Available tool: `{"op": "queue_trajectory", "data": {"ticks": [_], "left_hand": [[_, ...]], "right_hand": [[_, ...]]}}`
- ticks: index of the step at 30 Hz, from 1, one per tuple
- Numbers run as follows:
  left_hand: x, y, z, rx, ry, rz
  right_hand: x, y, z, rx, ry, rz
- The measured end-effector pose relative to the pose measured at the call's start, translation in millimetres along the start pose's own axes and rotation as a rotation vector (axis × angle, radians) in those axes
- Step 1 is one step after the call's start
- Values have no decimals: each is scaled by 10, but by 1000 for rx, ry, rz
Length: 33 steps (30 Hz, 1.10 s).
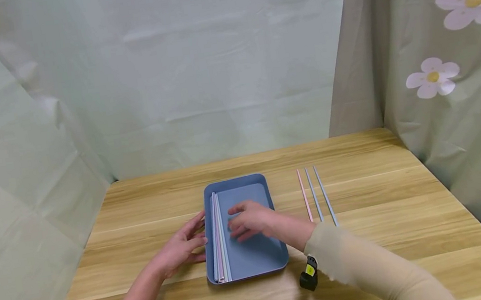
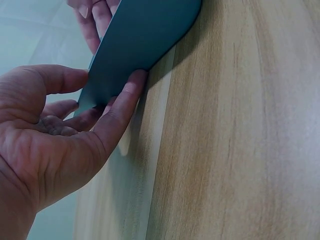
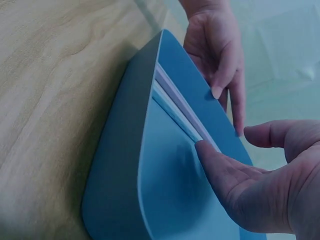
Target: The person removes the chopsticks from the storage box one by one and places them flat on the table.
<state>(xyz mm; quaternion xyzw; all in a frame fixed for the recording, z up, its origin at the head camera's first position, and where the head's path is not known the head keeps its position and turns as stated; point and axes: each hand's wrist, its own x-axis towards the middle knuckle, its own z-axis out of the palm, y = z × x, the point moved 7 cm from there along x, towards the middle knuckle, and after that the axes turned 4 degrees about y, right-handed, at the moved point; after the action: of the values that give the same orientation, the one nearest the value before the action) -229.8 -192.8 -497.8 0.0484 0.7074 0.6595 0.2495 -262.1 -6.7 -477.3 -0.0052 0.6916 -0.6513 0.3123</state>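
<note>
Left hand (image 1: 182,250) spread against blue tray (image 1: 258,263), right hand (image 1: 250,220) spread over it, near sticks (image 1: 219,237)

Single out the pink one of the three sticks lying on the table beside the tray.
The pink stick is the one nearest the tray; the middle stick and the farthest stick are both blue.

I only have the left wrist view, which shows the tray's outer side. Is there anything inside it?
Observer: Yes, a bundle of thin sticks lies lengthwise along the left side of the tray.
Operator: Any sticks outside the tray?
Observer: Three: the head view shows one pink stick and two blue sticks on the table, to the tray's right.
</note>
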Motion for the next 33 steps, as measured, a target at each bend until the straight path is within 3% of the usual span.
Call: {"op": "queue_trajectory", "data": {"ticks": [9,17,26,33], "left_hand": [[23,-18,-4,2,14,-12],[30,-24,-7,0,17,-11],[16,1,-6,-8,4,3],[15,1,8,-10,3,-2]], "right_hand": [[99,116,58,93,16,93],[188,189,27,157,64,121],[224,208,23,176,70,125],[139,157,14,144,46,88]]}}
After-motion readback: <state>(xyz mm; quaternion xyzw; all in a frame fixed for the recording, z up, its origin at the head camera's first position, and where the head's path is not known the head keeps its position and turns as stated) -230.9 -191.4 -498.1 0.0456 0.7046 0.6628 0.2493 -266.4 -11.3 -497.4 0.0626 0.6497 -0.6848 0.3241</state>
